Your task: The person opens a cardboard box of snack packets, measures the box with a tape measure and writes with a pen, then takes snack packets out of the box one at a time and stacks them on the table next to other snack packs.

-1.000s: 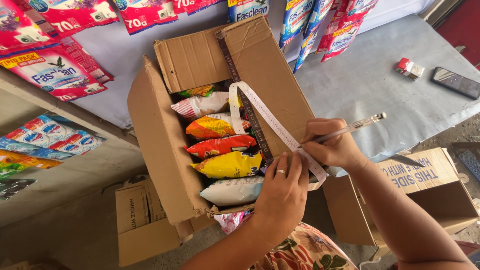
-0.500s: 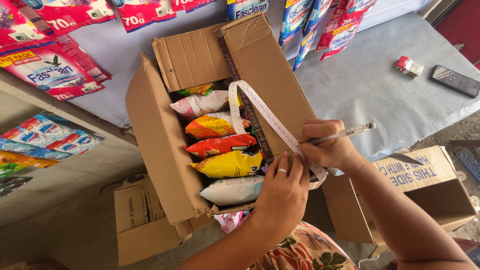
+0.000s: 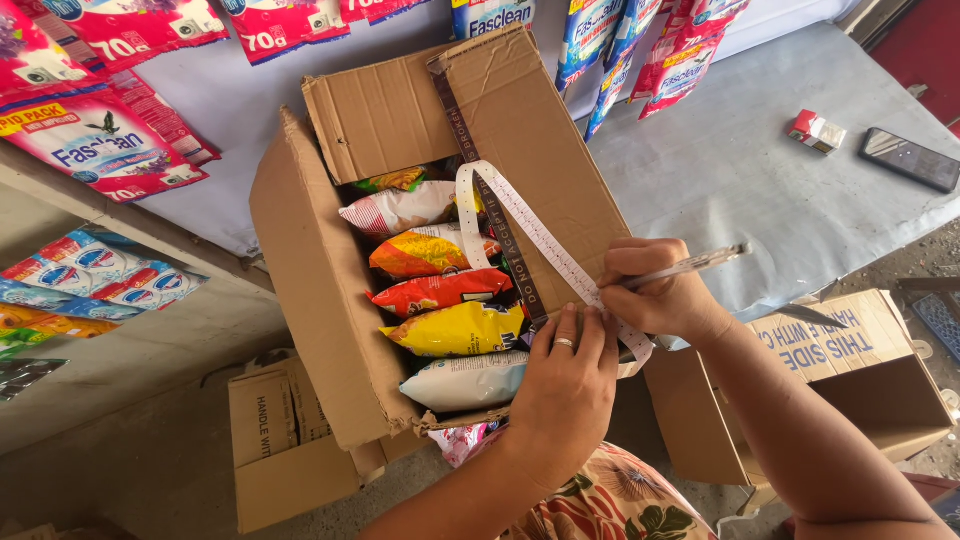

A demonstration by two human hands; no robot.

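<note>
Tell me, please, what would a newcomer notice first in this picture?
First, the open cardboard box in the middle, packed with a row of colourful snack bags. At its right flap, the left hand presses down a white paper strip while the right hand holds a pen over it. Bright sachet packs hang on the wall at upper left.

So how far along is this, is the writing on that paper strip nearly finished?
Done: the cardboard box stands open with snack bags stacked inside. In hand: the left hand presses the white paper strip flat on the flap, and the right hand holds a pen on its lower end. How much writing remains cannot be told; the marks are too small.
</note>
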